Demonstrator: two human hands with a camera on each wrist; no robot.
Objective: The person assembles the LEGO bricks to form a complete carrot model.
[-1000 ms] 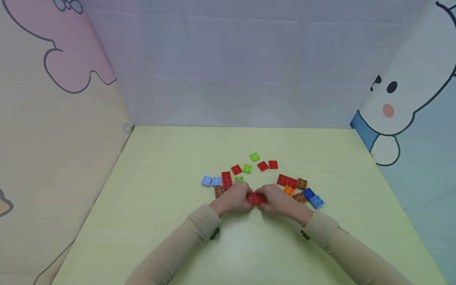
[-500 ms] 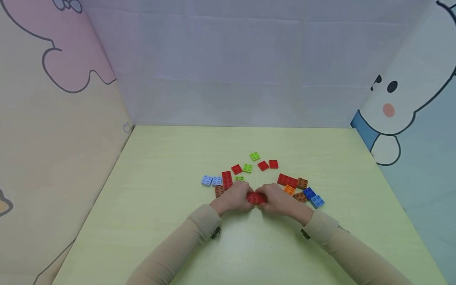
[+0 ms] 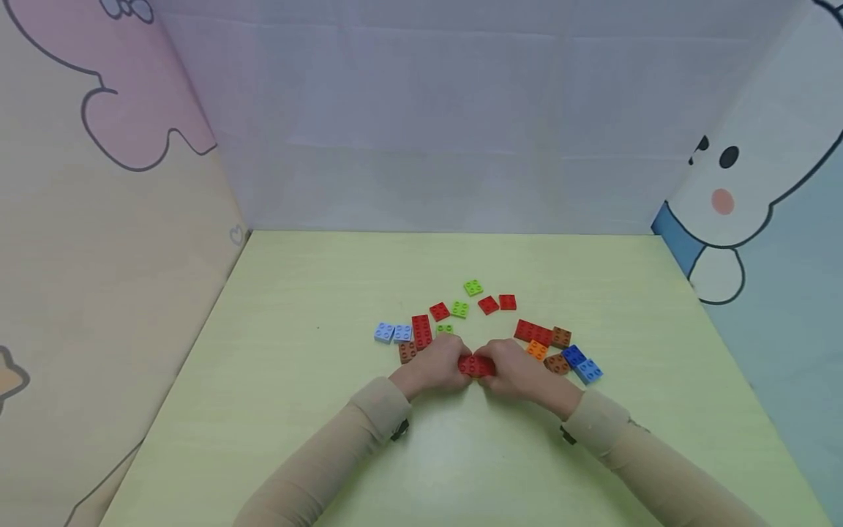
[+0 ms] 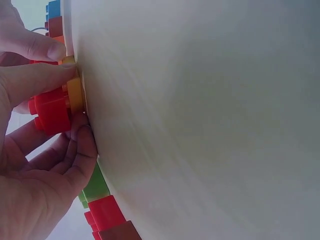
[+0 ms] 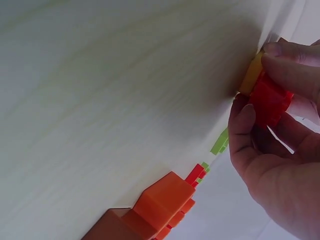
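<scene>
Both hands meet at the near middle of the toy bricks, on a red toy brick. My left hand grips its left end and my right hand its right end, with fingers curled about it. Under the red brick lies a yellow-orange brick, close to the tabletop. In the right wrist view the same yellow-orange brick sits against the red brick, between thumb and fingers. The fingers hide much of both bricks, so I cannot tell whether they are fully pressed together.
Loose bricks lie in an arc beyond the hands. Light blue, long red and brown ones are left. A long red brick, an orange brick and blue bricks are right. Green bricks lie farther back.
Both hands keep the same hold on the red brick and show hardly any movement. The whole head view has shifted very slightly; the loose bricks stay where they were.
</scene>
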